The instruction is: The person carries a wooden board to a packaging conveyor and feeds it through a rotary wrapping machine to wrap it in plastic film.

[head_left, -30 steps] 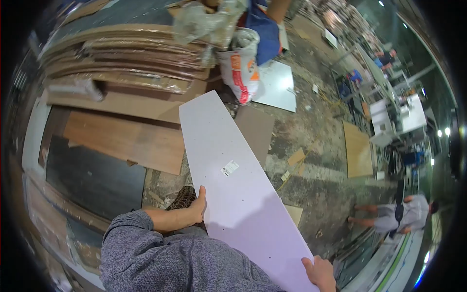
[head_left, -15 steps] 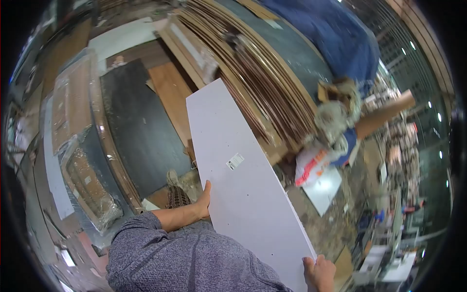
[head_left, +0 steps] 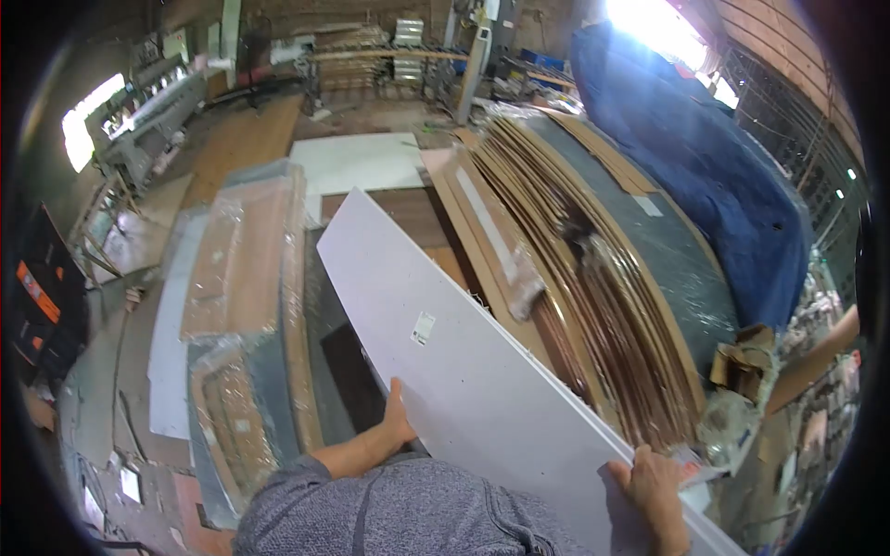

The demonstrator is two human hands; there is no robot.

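Observation:
A long white board [head_left: 482,398] tilts across my front, with small dark holes in its face and a printed label [head_left: 423,328] near its upper part. My left hand [head_left: 399,419] grips the board's left edge, thumb lying on the face and the other fingers hidden behind. At the opposite edge, my right hand [head_left: 649,486] is closed over the rim, low on the right. The far end of the board points away from me, above the stacked panels.
On the right stand brown-edged panels [head_left: 593,315] in a row, beside a blue tarp [head_left: 686,176]. Plastic-wrapped panels [head_left: 232,269] lie on the left. A white sheet [head_left: 357,162] lies farther ahead. Crumpled clear plastic [head_left: 728,422] is at the right.
My view has lifted and turned, bringing the far shelves and windows in sight. The board has swung so its far end points more to the left. Both hands keep their hold.

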